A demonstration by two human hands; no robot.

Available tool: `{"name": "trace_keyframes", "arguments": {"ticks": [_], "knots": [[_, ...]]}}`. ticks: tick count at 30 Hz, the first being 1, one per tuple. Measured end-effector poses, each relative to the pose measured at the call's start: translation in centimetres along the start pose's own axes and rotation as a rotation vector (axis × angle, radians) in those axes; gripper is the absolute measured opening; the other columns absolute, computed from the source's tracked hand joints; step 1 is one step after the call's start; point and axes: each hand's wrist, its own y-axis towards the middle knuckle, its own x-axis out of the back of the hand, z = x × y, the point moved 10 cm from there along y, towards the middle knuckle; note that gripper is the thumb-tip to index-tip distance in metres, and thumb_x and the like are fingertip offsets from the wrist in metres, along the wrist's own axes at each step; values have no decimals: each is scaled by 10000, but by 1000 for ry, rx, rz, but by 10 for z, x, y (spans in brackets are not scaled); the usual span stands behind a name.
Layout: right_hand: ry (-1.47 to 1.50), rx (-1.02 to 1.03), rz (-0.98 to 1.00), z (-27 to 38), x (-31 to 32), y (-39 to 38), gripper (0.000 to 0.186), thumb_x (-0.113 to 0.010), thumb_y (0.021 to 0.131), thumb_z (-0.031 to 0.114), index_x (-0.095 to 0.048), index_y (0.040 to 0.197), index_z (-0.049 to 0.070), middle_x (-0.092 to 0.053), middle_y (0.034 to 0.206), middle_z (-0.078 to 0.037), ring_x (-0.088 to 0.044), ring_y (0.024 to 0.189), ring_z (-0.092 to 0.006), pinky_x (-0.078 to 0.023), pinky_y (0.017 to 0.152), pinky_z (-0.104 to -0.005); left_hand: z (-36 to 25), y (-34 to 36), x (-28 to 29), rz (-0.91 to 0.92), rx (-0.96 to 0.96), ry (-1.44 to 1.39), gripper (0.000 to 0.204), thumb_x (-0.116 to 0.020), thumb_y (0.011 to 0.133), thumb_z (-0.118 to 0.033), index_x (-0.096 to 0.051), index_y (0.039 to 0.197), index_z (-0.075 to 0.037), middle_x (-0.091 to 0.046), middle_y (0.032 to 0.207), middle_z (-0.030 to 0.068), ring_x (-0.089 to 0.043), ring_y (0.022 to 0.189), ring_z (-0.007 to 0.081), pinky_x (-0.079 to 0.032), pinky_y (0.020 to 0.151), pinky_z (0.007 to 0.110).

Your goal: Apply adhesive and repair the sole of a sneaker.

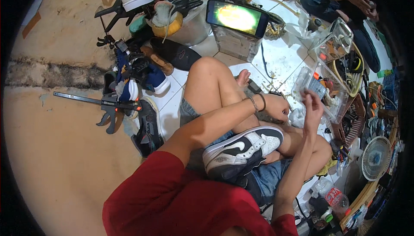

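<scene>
tiles (pixel 170 106) surround shoe (pixel 242 150) and labelled bottle (pixel 335 197); left hand (pixel 277 107) curled, right hand (pixel 314 107) loosely bent, contents unclear.

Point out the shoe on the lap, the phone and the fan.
Shoe (pixel 242 150), head view: on its side.
Phone (pixel 236 18), head view: on its lit screen.
Fan (pixel 376 159), head view: on its round grille.

A black-and-white sneaker (pixel 243 150) lies on a seated person's lap (pixel 274 176), a black rectangular phone (pixel 237 18) atop a grey box (pixel 235 46) at its 12 o'clock. A black bar clamp (pixel 109 103) lies at 10 o'clock, a round white plastic fan (pixel 376 158) at 3.
</scene>
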Motion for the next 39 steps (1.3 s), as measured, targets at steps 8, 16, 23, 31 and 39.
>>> {"name": "trace_keyframes", "arguments": {"ticks": [8,16,23,31,39], "knots": [[-87,-178,260,-37,-5,-18,112,-671,863,64,-635,913,-30,-655,811,-65,-622,731,-120,-524,681,-268,-7,-6,39,-213,-15,2,384,-580,834,-390,-699,976,-54,-669,780,203,-637,703,366,-504,672,427],[41,-193,319,-43,10,-23,105,-659,867,44,-636,906,-51,-671,818,-106,-666,726,-174,-548,721,-302,-9,-11,59,-348,-45,-74,301,-614,840,-330,-684,921,-49,-650,753,179,-610,658,337,-463,621,397],[-22,-167,248,-31,12,-18,78,-642,879,34,-636,890,-43,-668,828,-105,-664,730,-178,-551,718,-314,-10,-15,65,-396,-59,-28,314,-616,837,-355,-697,920,-62,-655,754,177,-612,657,339,-465,616,394],[-170,-183,343,-39,4,-19,102,-652,876,59,-624,873,-38,-662,787,-75,-654,732,-143,-513,690,-270,-3,-20,64,-349,106,175,324,-630,776,-370,-735,941,-111,-683,774,171,-660,744,353,-512,669,437],[-261,-185,457,-43,-1,-27,101,-651,871,75,-595,872,-9,-621,784,-27,-596,741,-92,-456,681,-236,-5,-18,55,-200,150,123,321,-641,782,-364,-737,952,-109,-682,748,164,-663,700,309,-512,634,396]]}}
